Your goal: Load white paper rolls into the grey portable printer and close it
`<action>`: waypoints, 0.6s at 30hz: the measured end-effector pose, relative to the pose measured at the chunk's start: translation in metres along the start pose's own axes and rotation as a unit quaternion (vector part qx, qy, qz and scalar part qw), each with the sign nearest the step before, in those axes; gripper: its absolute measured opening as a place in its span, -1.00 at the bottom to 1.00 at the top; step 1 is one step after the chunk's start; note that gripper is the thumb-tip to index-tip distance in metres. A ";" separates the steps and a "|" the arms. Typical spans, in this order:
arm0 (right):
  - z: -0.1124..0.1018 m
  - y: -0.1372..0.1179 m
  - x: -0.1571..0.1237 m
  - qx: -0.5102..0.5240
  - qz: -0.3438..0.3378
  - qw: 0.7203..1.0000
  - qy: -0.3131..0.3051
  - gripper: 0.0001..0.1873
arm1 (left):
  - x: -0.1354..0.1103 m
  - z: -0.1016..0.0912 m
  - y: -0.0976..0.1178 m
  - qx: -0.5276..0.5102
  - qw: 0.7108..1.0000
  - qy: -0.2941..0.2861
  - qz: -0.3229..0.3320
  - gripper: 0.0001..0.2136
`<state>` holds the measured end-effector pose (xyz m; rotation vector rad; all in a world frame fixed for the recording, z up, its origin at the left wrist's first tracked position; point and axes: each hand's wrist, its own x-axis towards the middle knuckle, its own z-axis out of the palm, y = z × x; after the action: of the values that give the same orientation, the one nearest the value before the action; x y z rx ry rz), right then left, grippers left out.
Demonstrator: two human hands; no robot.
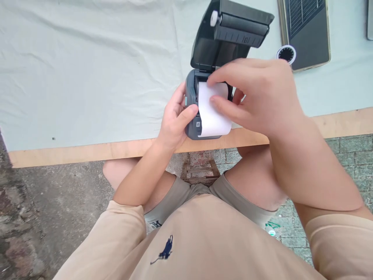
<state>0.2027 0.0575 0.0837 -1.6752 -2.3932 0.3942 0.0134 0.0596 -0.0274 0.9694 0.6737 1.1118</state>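
A small dark grey printer (191, 102) sits at the near edge of the table with its lid (233, 33) swung open and upright. A white paper roll (212, 111) lies in its open bay, with a strip of paper pulled toward me over the front. My left hand (175, 120) grips the printer's left side, thumb pressed on its front corner. My right hand (256, 95) reaches over from the right, its fingers curled on the top of the paper roll.
The table (87, 149) has a wooden edge and a pale cloth (87, 70) over it. A laptop (305, 31) lies at the back right, with a small round black-and-white object (286, 53) beside it. Below are my knees and a paved floor.
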 end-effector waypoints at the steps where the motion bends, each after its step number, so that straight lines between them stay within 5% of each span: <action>1: -0.001 -0.001 0.001 -0.025 0.007 1.000 -0.010 -0.67 | 0.000 -0.003 -0.003 0.012 1.000 -0.008 0.009 -0.43; 10: -0.006 -0.011 -0.005 -0.114 0.052 0.987 -0.100 -0.73 | -0.002 -0.005 -0.006 0.056 0.998 -0.004 0.033 -0.43; 18: 0.002 0.004 -0.003 -0.038 0.002 0.997 -0.065 -0.86 | -0.004 0.004 0.002 0.038 0.999 0.018 -0.015 -0.51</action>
<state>0.2069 0.0556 0.0799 -1.7373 -2.5286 0.4298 0.0146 0.0545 -0.0236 1.0024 0.7623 1.0852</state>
